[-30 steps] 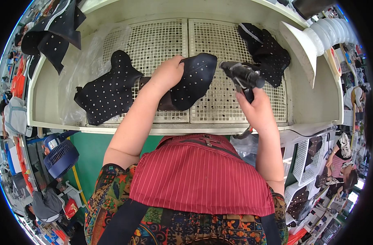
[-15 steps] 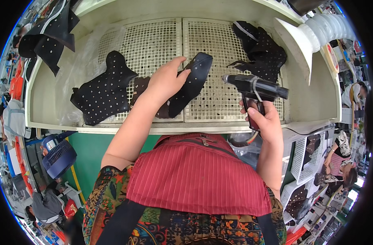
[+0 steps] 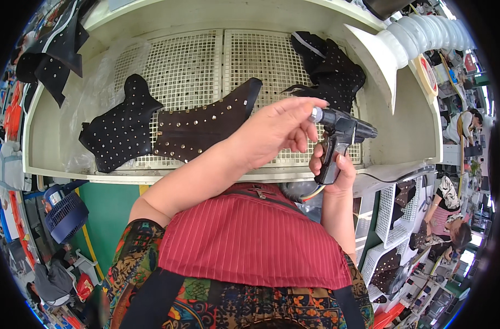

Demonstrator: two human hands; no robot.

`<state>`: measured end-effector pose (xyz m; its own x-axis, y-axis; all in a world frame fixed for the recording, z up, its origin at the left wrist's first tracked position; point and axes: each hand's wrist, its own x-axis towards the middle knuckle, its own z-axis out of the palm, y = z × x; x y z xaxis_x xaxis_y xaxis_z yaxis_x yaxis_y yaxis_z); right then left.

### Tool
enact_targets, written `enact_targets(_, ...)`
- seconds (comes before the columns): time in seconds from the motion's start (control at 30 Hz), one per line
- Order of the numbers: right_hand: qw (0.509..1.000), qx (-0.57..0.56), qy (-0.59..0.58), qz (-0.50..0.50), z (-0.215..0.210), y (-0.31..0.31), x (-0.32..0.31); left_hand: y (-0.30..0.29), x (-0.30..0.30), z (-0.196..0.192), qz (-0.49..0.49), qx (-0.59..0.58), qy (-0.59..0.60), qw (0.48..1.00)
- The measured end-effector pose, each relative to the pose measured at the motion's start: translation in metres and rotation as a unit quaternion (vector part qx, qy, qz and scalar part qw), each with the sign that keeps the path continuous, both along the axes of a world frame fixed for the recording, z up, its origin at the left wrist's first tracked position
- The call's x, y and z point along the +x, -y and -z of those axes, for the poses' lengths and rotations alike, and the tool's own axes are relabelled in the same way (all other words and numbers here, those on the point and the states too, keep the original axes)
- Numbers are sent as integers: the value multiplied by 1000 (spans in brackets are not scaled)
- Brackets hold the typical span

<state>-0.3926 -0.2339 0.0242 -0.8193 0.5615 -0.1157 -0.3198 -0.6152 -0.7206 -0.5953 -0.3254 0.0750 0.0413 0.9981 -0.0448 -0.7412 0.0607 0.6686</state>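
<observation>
My right hand (image 3: 337,170) is wrapped round the grip of a black pistol-shaped spray gun (image 3: 340,129), held above the right part of the grid. The fingers of my left hand (image 3: 280,129) are bent round the gun's silvery nozzle (image 3: 315,114), one finger lying over its top. A dark brown studded boot-upper piece (image 3: 203,129) lies beyond my left forearm, which covers part of its lower edge. Left of it, touching or nearly so, lies a black studded piece (image 3: 124,129). More black studded pieces (image 3: 335,74) are heaped at the back right.
The pale tray (image 3: 24,159) has a plastic grid floor (image 3: 250,60) and raised walls. Clear plastic sheet (image 3: 99,90) lies at its left. A white hood with a ribbed hose (image 3: 422,41) rises at right. Dark pieces (image 3: 55,66) hang over the left rim. A blue fan (image 3: 66,214) stands below.
My left hand has left the boot-upper piece and moved right to the gun's nozzle. The piece's folded black part now lies opened out with studs showing. The gun is still in my right hand.
</observation>
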Motion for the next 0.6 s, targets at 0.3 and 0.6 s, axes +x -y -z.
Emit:
enact_targets(0.3,994,-45,-99,-21,7,-2,14,-14,33,1,25,50,139,989)
enact_targets(0.6,999,-4,-16,-29,3,-14,22,-22,40,1,-91,25,-118,989)
